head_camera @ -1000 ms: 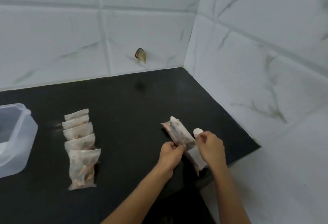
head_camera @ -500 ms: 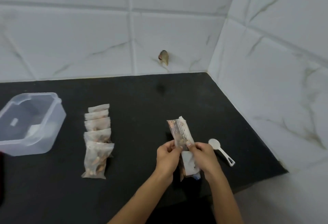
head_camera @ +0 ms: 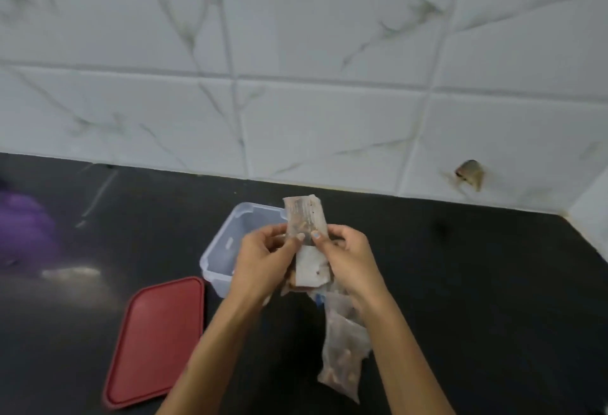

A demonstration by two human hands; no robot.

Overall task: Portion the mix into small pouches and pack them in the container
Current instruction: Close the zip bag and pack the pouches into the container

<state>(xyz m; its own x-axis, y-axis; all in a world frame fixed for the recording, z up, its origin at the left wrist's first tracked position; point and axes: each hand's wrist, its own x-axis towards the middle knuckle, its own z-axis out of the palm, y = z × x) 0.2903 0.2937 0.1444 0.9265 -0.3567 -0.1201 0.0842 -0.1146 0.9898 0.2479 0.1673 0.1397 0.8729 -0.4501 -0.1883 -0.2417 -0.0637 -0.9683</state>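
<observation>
Holding: both hands pinched a rolled mix packet (head_camera: 306,217) upright over the bench (head_camera: 460,266).
Left grip: the left hand (head_camera: 263,260) was closed on the packet's left edge, thumb tip on its front.
Right grip: the right hand (head_camera: 348,260) was closed on the right edge, thumb tip likewise on the front.
Packet: clear film with brown contents, its folded white lower part between the palms.
Container: a clear plastic container (head_camera: 220,250) stood open on the bench, just behind and left of the hands, partly hidden by them.
Lid: a red lid (head_camera: 158,339) lay flat beside the container, nearer the camera.
Pouches: filled small pouches (head_camera: 345,355) lay on the bench under the right forearm.
Wall: white marbled tiles (head_camera: 329,52) rose behind the bench.
</observation>
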